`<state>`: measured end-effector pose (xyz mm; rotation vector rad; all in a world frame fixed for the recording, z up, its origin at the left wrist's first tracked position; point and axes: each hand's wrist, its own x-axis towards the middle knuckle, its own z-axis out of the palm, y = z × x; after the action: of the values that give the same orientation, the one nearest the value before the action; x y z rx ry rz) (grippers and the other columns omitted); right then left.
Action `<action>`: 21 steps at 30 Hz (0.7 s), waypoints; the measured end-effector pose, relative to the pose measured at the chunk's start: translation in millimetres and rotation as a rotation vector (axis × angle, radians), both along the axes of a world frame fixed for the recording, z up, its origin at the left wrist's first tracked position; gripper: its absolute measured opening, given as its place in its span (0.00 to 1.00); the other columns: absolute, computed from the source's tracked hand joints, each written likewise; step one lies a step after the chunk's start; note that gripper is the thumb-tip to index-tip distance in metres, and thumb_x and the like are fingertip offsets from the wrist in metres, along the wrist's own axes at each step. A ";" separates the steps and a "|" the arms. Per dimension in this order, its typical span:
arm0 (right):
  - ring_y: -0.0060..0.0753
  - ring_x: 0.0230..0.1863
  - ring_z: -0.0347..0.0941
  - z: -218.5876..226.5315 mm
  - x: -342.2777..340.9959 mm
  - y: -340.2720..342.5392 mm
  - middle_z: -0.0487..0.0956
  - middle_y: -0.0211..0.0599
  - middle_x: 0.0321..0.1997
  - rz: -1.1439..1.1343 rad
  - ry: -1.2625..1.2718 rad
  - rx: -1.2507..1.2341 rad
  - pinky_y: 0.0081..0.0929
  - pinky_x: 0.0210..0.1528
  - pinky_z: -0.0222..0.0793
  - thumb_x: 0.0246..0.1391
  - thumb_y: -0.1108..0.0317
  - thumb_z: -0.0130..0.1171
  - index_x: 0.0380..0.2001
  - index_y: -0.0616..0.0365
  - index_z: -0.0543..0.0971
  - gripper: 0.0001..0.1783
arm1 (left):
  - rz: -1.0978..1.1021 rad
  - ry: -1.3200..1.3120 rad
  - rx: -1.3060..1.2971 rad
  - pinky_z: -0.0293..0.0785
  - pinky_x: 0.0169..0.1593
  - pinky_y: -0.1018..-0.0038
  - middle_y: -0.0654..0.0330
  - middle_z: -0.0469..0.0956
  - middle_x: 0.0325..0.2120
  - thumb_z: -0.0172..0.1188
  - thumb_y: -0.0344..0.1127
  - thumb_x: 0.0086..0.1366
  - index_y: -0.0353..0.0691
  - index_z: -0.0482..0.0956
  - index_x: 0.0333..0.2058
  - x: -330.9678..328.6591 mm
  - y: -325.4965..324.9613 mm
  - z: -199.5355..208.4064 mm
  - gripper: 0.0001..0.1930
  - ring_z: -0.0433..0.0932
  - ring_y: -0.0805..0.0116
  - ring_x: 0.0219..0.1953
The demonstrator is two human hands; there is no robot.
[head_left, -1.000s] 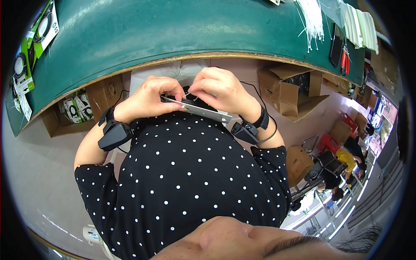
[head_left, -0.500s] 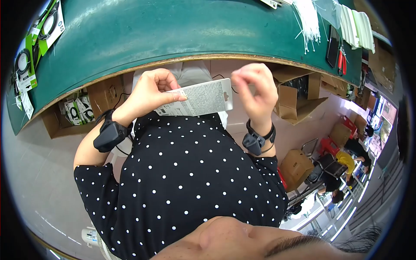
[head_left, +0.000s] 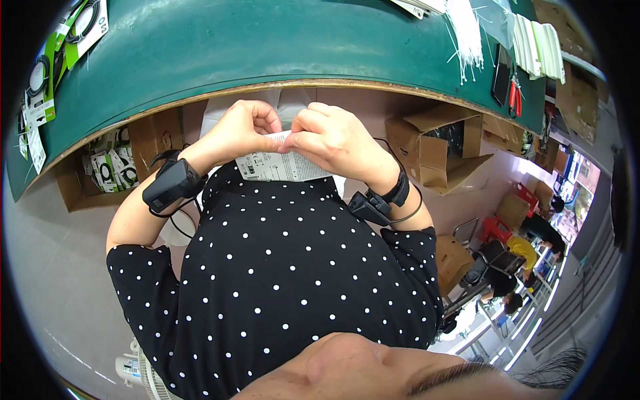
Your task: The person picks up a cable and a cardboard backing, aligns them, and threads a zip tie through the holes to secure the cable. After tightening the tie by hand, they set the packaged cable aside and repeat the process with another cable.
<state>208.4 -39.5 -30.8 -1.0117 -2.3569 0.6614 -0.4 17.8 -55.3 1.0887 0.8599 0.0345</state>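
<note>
In front of my lap is a white printed packaging card (head_left: 273,169), its back covered in small grey print. My left hand (head_left: 243,132) is closed on its upper edge, thumb lying on the printed face. My right hand (head_left: 340,145) is pinched right beside the left thumb at that same edge and covers the card's right part. What sits between the right fingertips is too small and hidden to make out. The far side of the card does not show.
A green-topped table (head_left: 220,53) stands ahead with a wooden edge. On it lie packaged black cables (head_left: 43,77), white cable ties (head_left: 465,40), a phone (head_left: 501,75) and red-handled pliers (head_left: 515,99). Below stand cardboard boxes (head_left: 430,150). People (head_left: 523,250) sit at far right.
My right hand has come left from beyond the card's right end to meet my left thumb at the upper edge. My left hand keeps its grip.
</note>
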 end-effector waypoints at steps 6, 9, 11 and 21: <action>0.34 0.30 0.69 2.0 -3.4 3.8 0.70 0.31 0.27 0.043 -0.040 0.010 0.30 0.31 0.69 0.45 0.66 0.63 0.25 0.55 0.74 0.08 | -0.012 -0.035 -0.092 0.73 0.35 0.83 0.65 0.78 0.27 0.72 0.26 0.50 0.37 0.75 0.29 -2.1 4.5 -11.1 0.12 0.77 0.81 0.31; 0.34 0.30 0.69 3.2 -4.7 5.4 0.71 0.31 0.27 0.042 -0.070 0.021 0.30 0.31 0.69 0.45 0.66 0.63 0.26 0.55 0.73 0.09 | -0.023 -0.047 -0.102 0.73 0.36 0.84 0.66 0.78 0.28 0.72 0.25 0.50 0.37 0.75 0.30 -2.4 6.1 -13.3 0.12 0.76 0.81 0.31; 0.34 0.30 0.70 0.8 -5.8 5.2 0.72 0.31 0.28 0.017 -0.061 0.028 0.30 0.30 0.69 0.43 0.69 0.66 0.29 0.55 0.76 0.09 | -0.032 -0.053 -0.110 0.73 0.36 0.83 0.66 0.78 0.28 0.72 0.25 0.49 0.37 0.76 0.30 -2.8 7.7 -13.0 0.13 0.76 0.81 0.31; 0.35 0.29 0.74 -3.2 -6.8 -0.5 0.76 0.32 0.29 0.012 0.036 0.006 0.28 0.28 0.70 0.40 0.74 0.68 0.27 0.56 0.77 0.10 | 0.013 -0.045 -0.123 0.74 0.37 0.83 0.64 0.78 0.28 0.72 0.23 0.47 0.35 0.76 0.31 -2.1 6.4 -15.7 0.13 0.77 0.79 0.31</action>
<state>201.6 -40.0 -34.0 -0.9761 -2.3338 0.6710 -2.5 24.2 -71.1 0.9642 0.8187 0.0167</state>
